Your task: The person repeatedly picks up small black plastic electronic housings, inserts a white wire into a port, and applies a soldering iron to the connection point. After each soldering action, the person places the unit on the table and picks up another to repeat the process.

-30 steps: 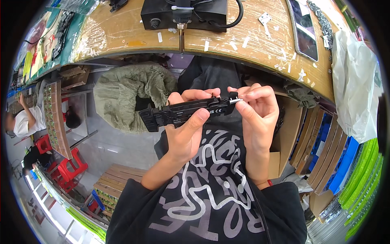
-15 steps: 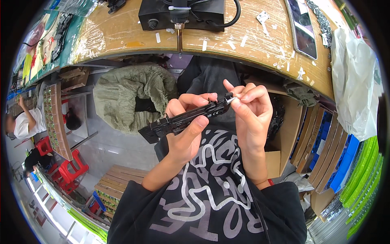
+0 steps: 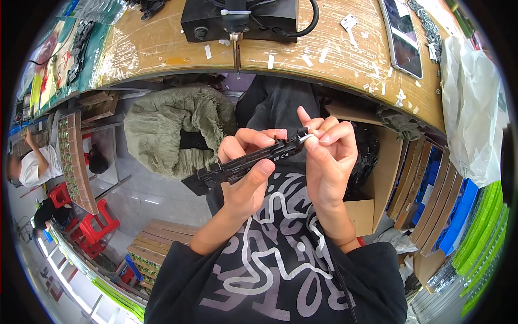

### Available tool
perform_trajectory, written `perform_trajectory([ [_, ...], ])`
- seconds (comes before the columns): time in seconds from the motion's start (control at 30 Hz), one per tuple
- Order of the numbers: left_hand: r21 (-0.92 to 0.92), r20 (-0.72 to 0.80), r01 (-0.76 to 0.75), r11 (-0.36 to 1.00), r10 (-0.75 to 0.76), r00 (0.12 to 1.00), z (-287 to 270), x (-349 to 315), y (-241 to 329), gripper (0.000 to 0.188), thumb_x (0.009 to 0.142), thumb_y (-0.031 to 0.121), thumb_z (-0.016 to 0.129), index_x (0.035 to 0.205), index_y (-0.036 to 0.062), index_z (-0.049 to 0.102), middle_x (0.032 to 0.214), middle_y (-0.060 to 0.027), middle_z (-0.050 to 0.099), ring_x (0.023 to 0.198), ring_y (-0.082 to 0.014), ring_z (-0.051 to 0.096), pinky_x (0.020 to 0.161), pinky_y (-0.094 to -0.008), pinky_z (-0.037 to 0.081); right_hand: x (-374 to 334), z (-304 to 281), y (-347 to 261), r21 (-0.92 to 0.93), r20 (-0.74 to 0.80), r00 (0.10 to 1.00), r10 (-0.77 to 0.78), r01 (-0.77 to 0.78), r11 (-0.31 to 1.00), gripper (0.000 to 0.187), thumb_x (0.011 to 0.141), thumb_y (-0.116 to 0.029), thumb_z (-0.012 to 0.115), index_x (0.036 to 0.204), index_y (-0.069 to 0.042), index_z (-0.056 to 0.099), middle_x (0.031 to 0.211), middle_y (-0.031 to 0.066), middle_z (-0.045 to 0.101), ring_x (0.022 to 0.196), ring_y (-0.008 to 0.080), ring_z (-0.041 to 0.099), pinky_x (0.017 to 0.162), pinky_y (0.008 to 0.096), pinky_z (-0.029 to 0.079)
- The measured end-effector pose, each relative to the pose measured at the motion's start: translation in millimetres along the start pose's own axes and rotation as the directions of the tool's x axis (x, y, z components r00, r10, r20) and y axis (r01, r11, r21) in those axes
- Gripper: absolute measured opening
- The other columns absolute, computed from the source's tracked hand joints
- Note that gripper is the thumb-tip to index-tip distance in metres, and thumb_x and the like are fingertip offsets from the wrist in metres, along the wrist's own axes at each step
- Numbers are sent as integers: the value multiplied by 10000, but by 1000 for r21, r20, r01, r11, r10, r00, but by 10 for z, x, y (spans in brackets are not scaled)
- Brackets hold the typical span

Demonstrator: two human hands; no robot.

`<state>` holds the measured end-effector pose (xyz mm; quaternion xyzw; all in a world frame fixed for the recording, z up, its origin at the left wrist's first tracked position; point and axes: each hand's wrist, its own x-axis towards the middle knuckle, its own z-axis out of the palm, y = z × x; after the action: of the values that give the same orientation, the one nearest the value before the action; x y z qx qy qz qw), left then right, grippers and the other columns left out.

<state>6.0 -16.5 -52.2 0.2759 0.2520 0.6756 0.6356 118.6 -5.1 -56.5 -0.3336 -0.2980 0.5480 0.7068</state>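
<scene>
A slim black toy gun [image 3: 229,169] lies slanted across my lap area, its far end up toward the right. My left hand [image 3: 244,181] is closed round its middle, thumb on the near side and fingers on the far side. At the gun's upper right end, a small pale silvery piece [image 3: 306,138] sticks out. My right hand [image 3: 333,156] pinches this piece between thumb and fingers, one finger raised. How the piece meets the gun is partly hidden by the fingertips.
Ahead stands a bench [image 3: 167,56] with a black box tool [image 3: 237,27] whose metal tip points down over the edge. A phone [image 3: 402,40] and paper scraps lie on it. A white plastic bag [image 3: 472,108] hangs right. Left are a green cloth bundle [image 3: 162,129] and red stools [image 3: 97,221].
The gun and both hands have shifted slightly left, the right hand a little more. Both grips stay as they were.
</scene>
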Motion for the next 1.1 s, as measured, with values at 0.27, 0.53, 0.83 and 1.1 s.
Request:
perform_trajectory([
  [0.27, -9, 43, -1, 1000, 1, 999, -3, 11, 15, 245, 730, -10, 605, 734, 70, 373, 942, -112, 495, 992, -309, 503, 877, -432, 397, 19, -51, -50, -126, 75, 990, -115, 124, 984, 206, 687, 107, 595, 734, -58, 481, 747, 55, 526, 805, 166, 529, 951, 470, 308],
  [0.53, -42, 29, -8, 999, 10, 1000, 56, -15, 11, 237, 727, -20, 600, 735, 68, 379, 921, -117, 490, 974, -306, 514, 862, -429, 412, -17, -31, -55, -154, 61, 974, -219, 226, 962, 210, 670, 100, 608, 722, -63, 487, 739, 56, 519, 793, 178, 531, 943, 481, 314],
  [0.83, -98, 90, 4, 995, 4, 996, 51, -16, 34, 249, 724, -25, 607, 719, 78, 381, 913, -106, 491, 976, -305, 515, 862, -421, 413, -35, -10, -128, -70, 79, 985, -151, 157, 985, 214, 672, 110, 596, 720, -63, 479, 730, 48, 499, 789, 177, 525, 938, 483, 325],
  [1.1, -108, 106, -34, 994, 45, 993, 76, -19, 50, 273, 729, -9, 620, 707, 89, 366, 916, -98, 494, 973, -303, 518, 853, -426, 425, -44, 9, -166, -18, 95, 990, -108, 110, 994, 216, 670, 122, 586, 717, -56, 471, 722, 45, 483, 794, 180, 517, 926, 506, 339],
])
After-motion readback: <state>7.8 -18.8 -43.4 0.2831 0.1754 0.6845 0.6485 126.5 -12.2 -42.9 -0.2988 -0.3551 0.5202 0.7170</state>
